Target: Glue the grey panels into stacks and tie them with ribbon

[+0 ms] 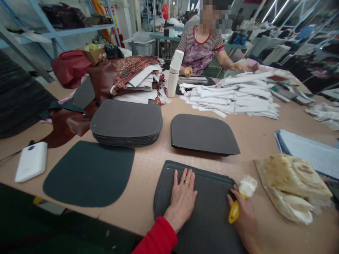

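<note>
Dark panel (209, 215) lies beneath the flat, loosely spread left hand (184, 197), left of the right hand (247, 217), which pinches a yellow-handled brush (234, 211).

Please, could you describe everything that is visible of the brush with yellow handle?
The brush has a yellow handle, plastic by its look, and whitish, clumped bristles. The right hand holds the handle, partly hiding it. It slants, bristles pointing away from the person and rightward, beside the dark panel's far right corner. Whether the bristles touch the table is unclear.
</note>
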A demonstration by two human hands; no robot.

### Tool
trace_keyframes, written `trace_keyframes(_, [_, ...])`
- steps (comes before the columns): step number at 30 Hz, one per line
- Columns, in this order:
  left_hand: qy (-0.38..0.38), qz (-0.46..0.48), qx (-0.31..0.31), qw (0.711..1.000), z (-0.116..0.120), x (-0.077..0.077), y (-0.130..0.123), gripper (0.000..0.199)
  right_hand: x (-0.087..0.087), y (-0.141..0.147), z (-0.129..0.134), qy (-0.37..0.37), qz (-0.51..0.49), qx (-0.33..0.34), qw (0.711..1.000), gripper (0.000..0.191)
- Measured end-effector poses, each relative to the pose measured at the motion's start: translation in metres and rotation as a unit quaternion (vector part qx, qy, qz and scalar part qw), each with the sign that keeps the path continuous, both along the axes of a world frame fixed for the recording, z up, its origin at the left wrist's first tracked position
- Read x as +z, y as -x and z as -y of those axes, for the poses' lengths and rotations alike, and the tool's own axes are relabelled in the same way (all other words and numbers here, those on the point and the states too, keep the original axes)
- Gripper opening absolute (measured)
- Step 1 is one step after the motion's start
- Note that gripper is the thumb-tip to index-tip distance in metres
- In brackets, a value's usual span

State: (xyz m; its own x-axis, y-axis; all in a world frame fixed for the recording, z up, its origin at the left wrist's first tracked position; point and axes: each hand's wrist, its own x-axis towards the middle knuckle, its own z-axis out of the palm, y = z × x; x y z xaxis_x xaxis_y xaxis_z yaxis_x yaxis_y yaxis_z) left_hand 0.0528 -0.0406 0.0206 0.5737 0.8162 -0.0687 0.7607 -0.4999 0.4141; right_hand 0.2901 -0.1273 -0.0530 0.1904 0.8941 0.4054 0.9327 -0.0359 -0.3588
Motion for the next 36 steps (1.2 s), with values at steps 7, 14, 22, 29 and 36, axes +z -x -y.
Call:
trace_keyframes(7, [-0.06, -0.042, 0.056, 0.996, 0.002, -0.007, 0.047, 0.053, 0.006, 0.004, -0.002, 0.0, -0.017, -0.006, 1.0, 0.042])
trace_keyframes(14, [-0.139, -0.085, 0.169, 0.972, 0.031, -0.011, 0.072, 0.056, 0.006, 0.005, -0.002, 0.008, -0.028, -0.011, 1.0, 0.042])
trace_keyframes(22, [-0.123, -0.066, 0.155, 0.978, 0.029, -0.003, 0.075, 0.056, 0.022, 0.011, -0.03, -0.035, 0.026, -0.002, 0.999, 0.046])
trace_keyframes(29, [-0.086, -0.133, 0.383, 0.91, 0.035, 0.013, 0.16, 0.047, 0.026, 0.05, -0.008, -0.106, -0.031, 0.059, 0.992, 0.031])
trace_keyframes(36, [-0.087, -0.1, 0.324, 0.937, 0.032, 0.016, 0.185, 0.023, 0.003, 0.064, 0.0, -0.106, 0.0, 0.061, 0.993, 0.036])
